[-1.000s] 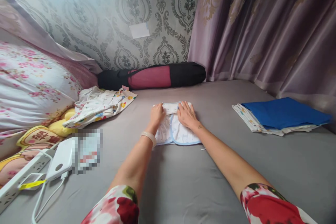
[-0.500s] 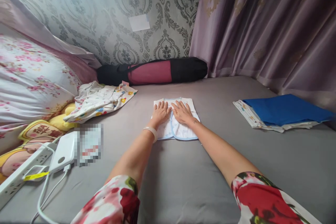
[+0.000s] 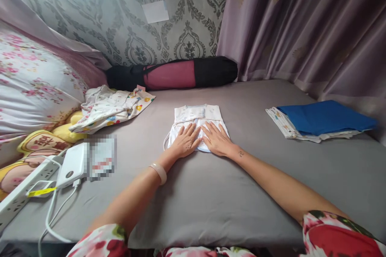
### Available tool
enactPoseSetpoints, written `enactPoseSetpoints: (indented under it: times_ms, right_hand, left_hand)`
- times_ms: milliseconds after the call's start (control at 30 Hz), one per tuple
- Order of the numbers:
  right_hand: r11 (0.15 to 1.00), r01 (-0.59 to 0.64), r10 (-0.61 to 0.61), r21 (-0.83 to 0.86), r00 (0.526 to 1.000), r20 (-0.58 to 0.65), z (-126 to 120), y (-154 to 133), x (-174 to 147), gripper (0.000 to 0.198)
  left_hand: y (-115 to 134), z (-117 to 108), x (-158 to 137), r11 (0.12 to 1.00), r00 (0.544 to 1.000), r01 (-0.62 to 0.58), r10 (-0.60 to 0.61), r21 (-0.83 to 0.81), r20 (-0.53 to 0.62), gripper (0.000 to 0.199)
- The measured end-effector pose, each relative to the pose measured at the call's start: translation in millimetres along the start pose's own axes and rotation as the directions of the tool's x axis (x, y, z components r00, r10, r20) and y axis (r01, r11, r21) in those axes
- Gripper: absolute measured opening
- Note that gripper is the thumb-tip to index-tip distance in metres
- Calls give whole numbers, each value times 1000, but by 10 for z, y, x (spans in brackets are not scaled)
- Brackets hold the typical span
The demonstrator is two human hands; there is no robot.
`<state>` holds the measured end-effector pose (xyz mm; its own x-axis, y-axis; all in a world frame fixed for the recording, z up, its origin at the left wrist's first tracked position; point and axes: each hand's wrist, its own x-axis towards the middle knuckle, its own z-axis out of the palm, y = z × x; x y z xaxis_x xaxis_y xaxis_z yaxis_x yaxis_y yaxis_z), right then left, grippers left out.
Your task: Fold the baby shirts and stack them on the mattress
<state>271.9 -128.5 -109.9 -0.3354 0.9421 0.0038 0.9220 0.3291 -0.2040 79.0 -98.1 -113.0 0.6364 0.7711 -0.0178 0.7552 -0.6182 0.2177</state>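
A small white baby shirt [image 3: 197, 113] with light-blue trim lies flat on the grey sheet in front of me. Its upper part shows a folded layer, and a thin tie loops out at its left side. On the lower part of the shirt rests my left hand [image 3: 186, 140], palm down with the fingers spread; a pale bangle is on that wrist. Beside it my right hand [image 3: 217, 138] also presses flat, fingers apart, its thumb close to the left one. Both hands cover much of the shirt's lower half.
A folded blue cloth [image 3: 327, 117] tops a stack of white patterned cloth at right. Crumpled printed clothing [image 3: 110, 106] lies at left, above a power strip [image 3: 25, 188], a white power bank [image 3: 72, 164] and cables. A long black-and-maroon bag [image 3: 170, 75] lies along the wall.
Both hands have slid from the upper part of the shirt down to its lower part, towards me. The shirt's upper part is uncovered now. The view has tilted slightly downward.
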Motion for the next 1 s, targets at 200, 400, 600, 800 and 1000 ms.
enactPoseSetpoints:
  times_ms: [200, 400, 600, 800, 1000]
  right_hand:
    - [1000, -13, 13, 2, 1000, -5, 24, 2, 30, 58]
    - [982, -18, 38, 188, 994, -104, -156, 163, -83, 51]
    - [843, -442, 503, 306, 850, -158, -282, 515, -359, 29]
    - [781, -502, 552, 372, 833, -35, -280, 499, -494, 20]
    - [738, -459, 481, 495, 872, 92, -356, 323, -610, 40]
  left_hand:
    - [-5, 25, 29, 1000, 1000, 3, -3, -1, -9, 61]
    - [-11, -126, -187, 993, 984, 115, -109, 38, -139, 60]
    - [-240, -257, -577, 831, 788, 554, -544, -53, -288, 36]
    - [-324, -234, -679, 729, 734, 570, -659, -380, -164, 27]
    - [-164, -339, -698, 609, 725, 502, -684, -613, -86, 49]
